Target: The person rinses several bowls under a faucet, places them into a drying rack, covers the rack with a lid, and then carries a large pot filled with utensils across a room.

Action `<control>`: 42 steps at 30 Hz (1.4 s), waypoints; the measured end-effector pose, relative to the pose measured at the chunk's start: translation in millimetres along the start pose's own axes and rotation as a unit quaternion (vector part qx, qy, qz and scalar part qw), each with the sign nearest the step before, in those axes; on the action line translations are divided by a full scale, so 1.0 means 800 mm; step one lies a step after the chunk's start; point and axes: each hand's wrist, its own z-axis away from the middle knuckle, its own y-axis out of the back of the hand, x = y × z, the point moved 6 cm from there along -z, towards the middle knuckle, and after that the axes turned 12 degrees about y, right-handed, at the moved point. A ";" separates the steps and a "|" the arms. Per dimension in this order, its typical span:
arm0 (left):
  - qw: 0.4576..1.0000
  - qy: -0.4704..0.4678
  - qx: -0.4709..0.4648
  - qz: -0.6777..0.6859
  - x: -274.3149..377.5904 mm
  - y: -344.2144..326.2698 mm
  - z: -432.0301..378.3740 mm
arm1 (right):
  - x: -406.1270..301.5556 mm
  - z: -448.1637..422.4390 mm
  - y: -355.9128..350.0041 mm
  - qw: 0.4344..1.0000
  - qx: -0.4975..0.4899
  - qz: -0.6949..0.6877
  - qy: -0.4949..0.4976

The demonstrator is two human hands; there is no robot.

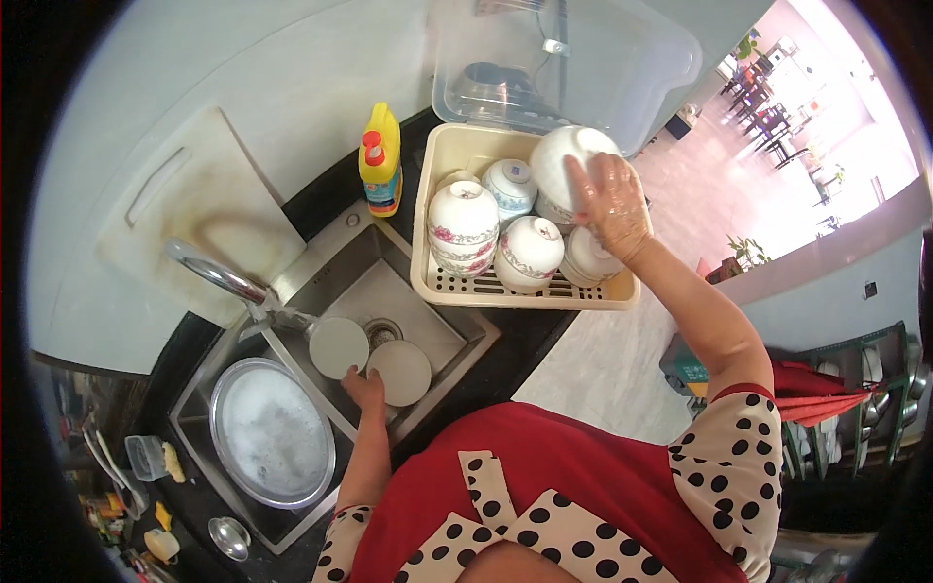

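My right hand (616,208) is spread over the outside of a large white bowl (557,164), which is tilted bottom-up on the right side of a cream dish rack (423,218). Below and beside it in the rack, stacks of flower-patterned bowls (464,215) stand upside down. Over the sink basin (364,284), my left hand (364,391) grips the rim of a pale round bowl (337,346) under the faucet (226,277). A second pale round dish (401,373) lies just right of that hand, next to the drain (383,333).
A large metal basin (329,466) of suds (273,430) fills the left sink. Behind the sinks are a yellow detergent bottle (380,164) and a leaning cutting board (189,197). The rack's clear lid (627,65) is raised. A metal ladle or bowl (230,538) lies at lower left.
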 end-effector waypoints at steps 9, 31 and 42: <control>0.995 -0.046 0.029 -0.087 -0.007 0.020 0.015 | -0.045 0.036 0.000 0.997 0.030 -0.028 0.060; 0.997 0.077 0.015 -0.008 -0.032 -0.005 -0.009 | -0.099 0.109 -0.132 0.940 -0.053 -0.018 0.337; 0.996 0.023 0.049 0.070 -0.027 -0.030 0.006 | -0.087 0.107 -0.138 0.937 -0.053 -0.061 0.340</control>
